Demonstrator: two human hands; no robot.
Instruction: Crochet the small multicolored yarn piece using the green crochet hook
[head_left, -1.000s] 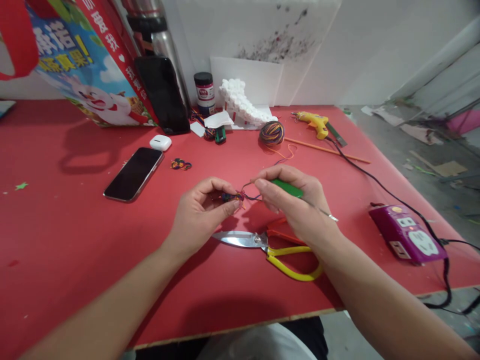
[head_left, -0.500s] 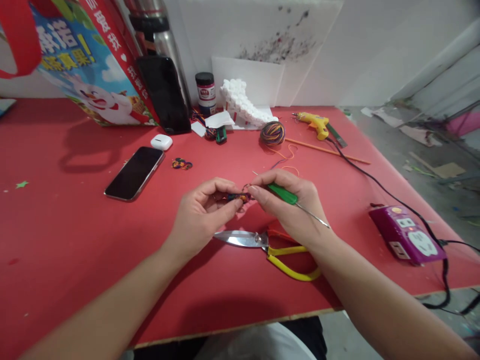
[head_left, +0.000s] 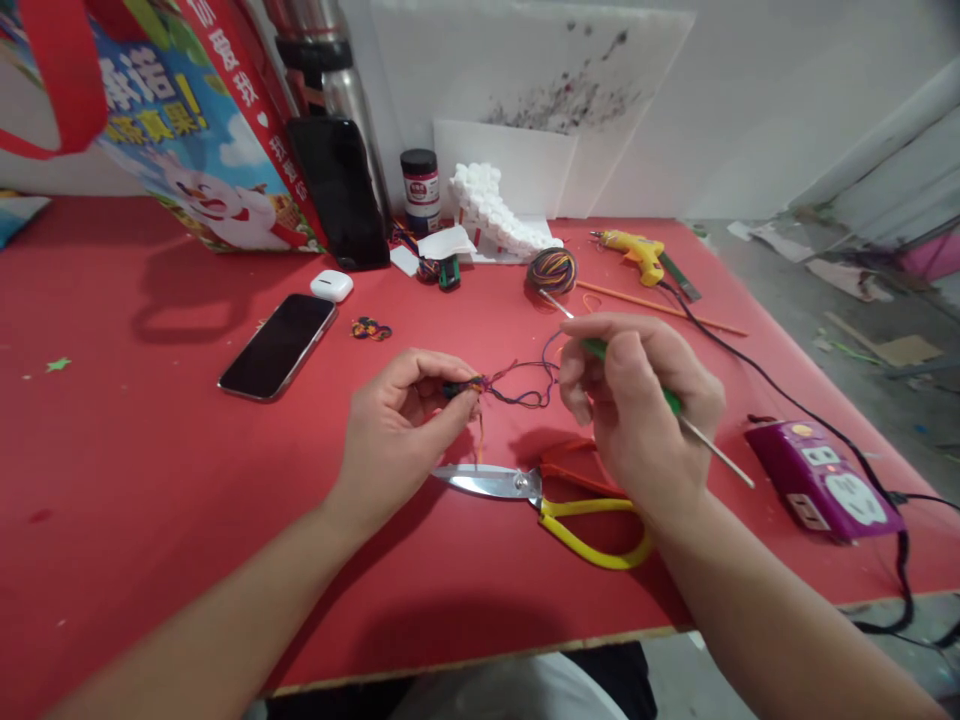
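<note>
Between the thumb and fingers of my left hand (head_left: pixel 409 425) is a small multicoloured crochet piece (head_left: pixel 463 387), dark blue with some orange. Loose strands of yarn (head_left: pixel 525 402) run from it in a loop toward my right hand (head_left: pixel 645 410). That hand is closed around the green handle of a crochet hook (head_left: pixel 671 402), whose metal shaft sticks out at both ends. Below both hands lie scissors (head_left: pixel 495 482) with one red and one yellow handle, the blades pointing left. A ball of multicoloured yarn (head_left: pixel 553 270) rests beyond my right hand.
A phone (head_left: pixel 277 348), a white earbud case (head_left: pixel 331 286) and another small crochet piece (head_left: pixel 370 329) lie on the left. Behind stand a gift bag (head_left: pixel 217 170) and a paint jar (head_left: pixel 420 190). A yellow glue gun (head_left: pixel 634 253) and a purple power socket (head_left: pixel 825 478) are on the right.
My right hand has moved away from my left, to the right, with the hook turned in its grip. A loop of yarn now shows between the hands.
</note>
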